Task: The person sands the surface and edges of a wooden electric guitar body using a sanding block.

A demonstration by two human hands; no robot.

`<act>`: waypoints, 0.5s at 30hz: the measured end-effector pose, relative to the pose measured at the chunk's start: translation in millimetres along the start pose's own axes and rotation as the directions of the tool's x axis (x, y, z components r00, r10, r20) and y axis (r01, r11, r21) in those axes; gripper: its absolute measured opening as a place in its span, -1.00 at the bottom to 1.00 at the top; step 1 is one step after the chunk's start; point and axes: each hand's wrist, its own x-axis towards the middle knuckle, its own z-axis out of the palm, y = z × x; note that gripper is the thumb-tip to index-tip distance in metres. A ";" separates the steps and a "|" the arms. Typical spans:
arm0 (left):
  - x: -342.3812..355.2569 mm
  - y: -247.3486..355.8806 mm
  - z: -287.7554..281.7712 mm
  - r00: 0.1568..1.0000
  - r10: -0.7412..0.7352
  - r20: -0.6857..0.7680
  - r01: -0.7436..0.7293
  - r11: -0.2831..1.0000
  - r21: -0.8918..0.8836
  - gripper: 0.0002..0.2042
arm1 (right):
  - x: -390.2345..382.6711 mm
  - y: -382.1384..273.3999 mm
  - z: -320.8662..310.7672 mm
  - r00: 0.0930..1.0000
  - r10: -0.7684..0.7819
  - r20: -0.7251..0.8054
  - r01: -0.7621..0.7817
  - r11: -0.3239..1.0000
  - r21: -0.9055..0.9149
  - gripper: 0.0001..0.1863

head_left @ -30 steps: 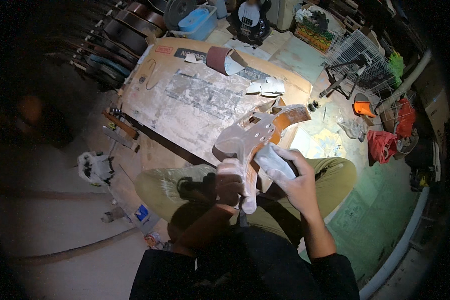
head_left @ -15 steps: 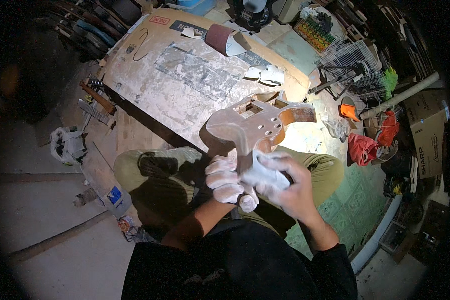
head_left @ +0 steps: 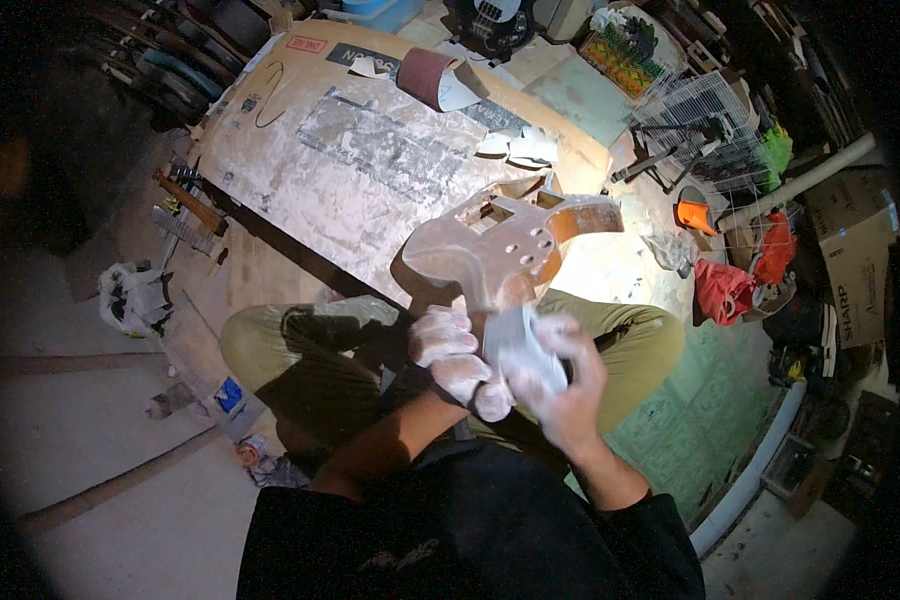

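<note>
Head view: guitar body (head_left: pixel 460 252) is extending lengthwise forward from left hand (head_left: pixel 452 358) gripping its near end; right hand (head_left: pixel 572 385) is clasping grey block (head_left: pixel 513 343).

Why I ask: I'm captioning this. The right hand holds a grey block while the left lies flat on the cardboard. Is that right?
Not quite: the left hand isn't flat on the cardboard; the head view shows it curled around the near end of the guitar body. The right hand does hold a grey block.
</note>
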 end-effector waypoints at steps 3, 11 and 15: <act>1.2 1.9 0.6 1.000 -0.005 0.017 0.005 1.000 0.012 -0.46 | 4.8 14.7 -5.1 0.982 -0.176 0.060 0.173 0.983 0.055 -0.62; 2.1 6.2 0.1 0.997 -0.027 0.074 0.026 1.000 0.008 -0.46 | 18.7 13.7 -13.9 0.991 -0.126 0.038 0.131 0.976 -0.174 -0.55; 3.8 9.7 -9.1 0.995 -0.038 0.092 0.036 0.999 0.019 -0.45 | 45.1 -13.9 -25.4 0.994 -0.006 0.105 0.037 0.954 -0.297 -0.54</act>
